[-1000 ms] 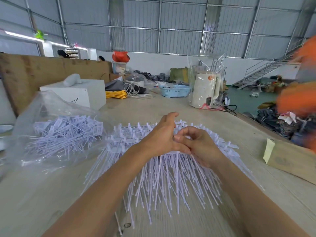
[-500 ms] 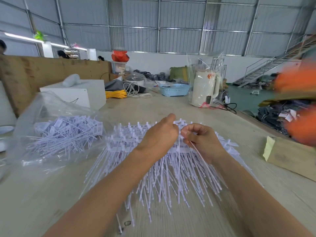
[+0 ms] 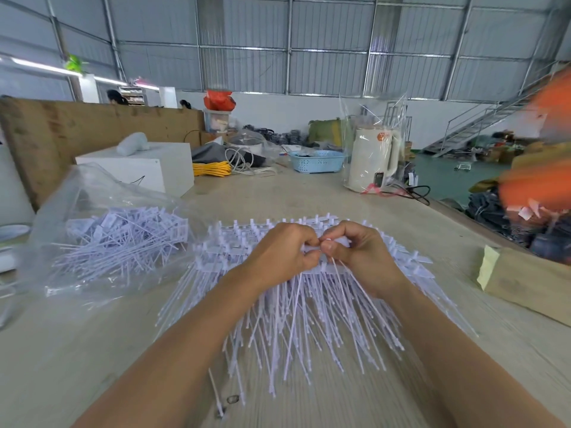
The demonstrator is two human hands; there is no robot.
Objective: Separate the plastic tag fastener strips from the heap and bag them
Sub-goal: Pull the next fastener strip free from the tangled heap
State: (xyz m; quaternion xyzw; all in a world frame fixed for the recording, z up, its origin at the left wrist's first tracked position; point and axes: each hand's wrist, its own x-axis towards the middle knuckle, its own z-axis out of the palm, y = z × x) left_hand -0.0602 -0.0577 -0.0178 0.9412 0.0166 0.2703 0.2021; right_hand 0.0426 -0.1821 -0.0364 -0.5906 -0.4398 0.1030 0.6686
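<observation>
Two hands at one heap on a pale worktop

Head view: at frame centre the left hand (image 3: 282,253) and right hand (image 3: 360,253) are seen with fingertips meeting, both pinching one white fastener strip (image 3: 312,249) above the heap (image 3: 296,307), which is fanned across the wooden table (image 3: 92,350). At left, a clear bag (image 3: 102,230) is seen holding loose strips. Farther back a white box (image 3: 145,168), blue basket (image 3: 318,160) and bagged kettle (image 3: 374,160) are set under corrugated metal walls.
</observation>
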